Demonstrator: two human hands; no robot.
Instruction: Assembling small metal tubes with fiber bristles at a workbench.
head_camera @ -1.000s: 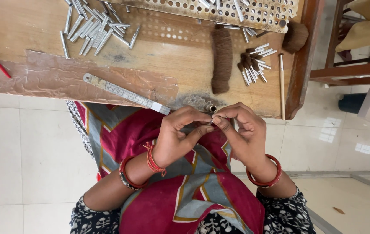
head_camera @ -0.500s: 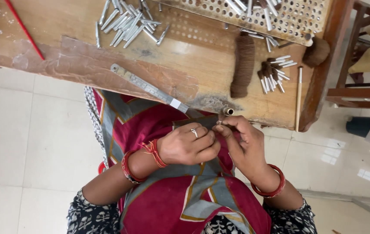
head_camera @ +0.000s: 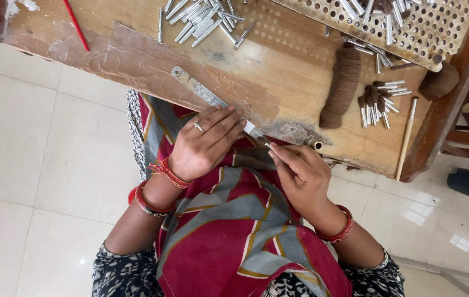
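Two fingers (head_camera: 273,150) pinch a small metal tube (head_camera: 268,146) beside the ruler (head_camera: 212,99)

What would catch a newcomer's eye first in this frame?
Two hands at the near edge of a worn wooden table: the left hand lies flat on a metal ruler, and the right hand pinches something small I cannot make out. Farther up, a heap of silver metal tubes lies loose, with a perforated tray holding more at the top right.

Worn wood bench (head_camera: 135,49), shiny metal tubes (head_camera: 198,19)
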